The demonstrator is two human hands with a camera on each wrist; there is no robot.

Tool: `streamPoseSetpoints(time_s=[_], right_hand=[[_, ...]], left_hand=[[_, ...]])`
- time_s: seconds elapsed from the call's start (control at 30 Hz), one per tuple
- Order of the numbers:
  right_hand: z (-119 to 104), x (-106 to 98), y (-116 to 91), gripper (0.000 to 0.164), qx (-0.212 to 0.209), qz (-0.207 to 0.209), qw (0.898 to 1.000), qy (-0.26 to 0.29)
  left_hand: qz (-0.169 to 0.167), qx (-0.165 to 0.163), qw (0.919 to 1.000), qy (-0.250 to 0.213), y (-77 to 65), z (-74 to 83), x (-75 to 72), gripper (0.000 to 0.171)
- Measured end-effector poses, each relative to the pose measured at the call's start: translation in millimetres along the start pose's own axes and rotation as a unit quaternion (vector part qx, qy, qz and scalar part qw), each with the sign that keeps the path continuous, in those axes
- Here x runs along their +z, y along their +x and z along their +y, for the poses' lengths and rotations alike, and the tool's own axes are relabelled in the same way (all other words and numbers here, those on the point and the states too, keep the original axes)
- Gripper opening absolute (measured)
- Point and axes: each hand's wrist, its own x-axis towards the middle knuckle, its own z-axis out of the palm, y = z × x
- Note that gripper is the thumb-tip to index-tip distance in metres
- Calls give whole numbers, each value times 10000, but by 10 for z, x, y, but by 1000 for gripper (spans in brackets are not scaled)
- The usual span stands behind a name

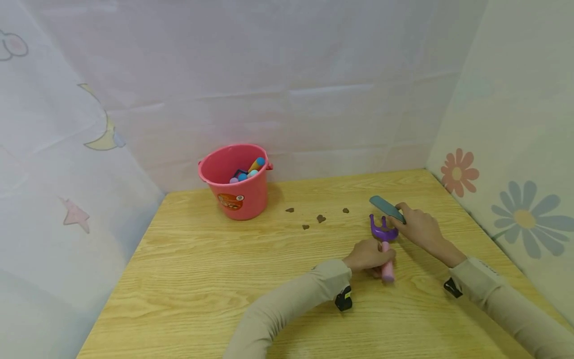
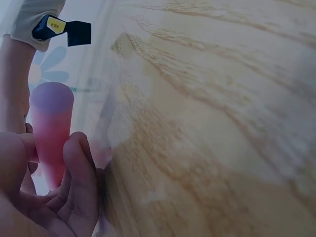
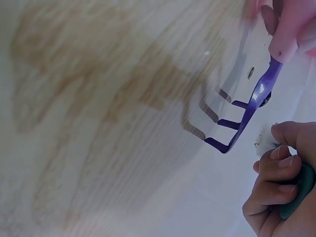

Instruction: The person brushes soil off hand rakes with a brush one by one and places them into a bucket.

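Observation:
My left hand [image 1: 366, 255] grips a toy rake [image 1: 383, 233] by its pink handle, thumb and fingers wrapped about it. In the left wrist view the handle's lilac end [image 2: 52, 98] points up past the fingertips. The rake's purple head has three prongs, their tips close to the tabletop in the right wrist view, and a dark brown lump [image 3: 265, 100] clings to it. Just right of the head, my right hand [image 1: 419, 230] holds a brush [image 1: 385, 207] by its grey-green handle. Its pale bristles [image 3: 266, 140], speckled with dark bits, show beside the thumb near the rake.
Several brown dirt-like patches [image 1: 321, 218] lie on the wooden table [image 1: 202, 279] left of the rake. A pink bucket [image 1: 246, 199] with several colourful toy pieces [image 1: 256, 164] inside stands near the back wall. Patterned sheets [image 1: 314, 89] enclose the back and sides.

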Motion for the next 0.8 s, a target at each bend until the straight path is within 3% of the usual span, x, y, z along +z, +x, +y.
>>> streamPoseSetpoints(time_s=[0.2, 0.43, 0.67, 0.8], right_hand=[[-29, -5, 1, 44, 23, 31, 10000, -6], [-41, -14, -2, 44, -27, 19, 10000, -2], [-56, -16, -5, 44, -47, 18, 10000, 16], [-56, -8, 2, 44, -114, 56, 9999, -17]], left_hand=[[122, 57, 9998, 146, 39, -43, 11, 39], [532, 202, 9971, 515, 102, -116, -12, 49], [673, 55, 9972, 325, 112, -136, -37, 46], [796, 46, 9957, 479, 123, -157, -50, 42]])
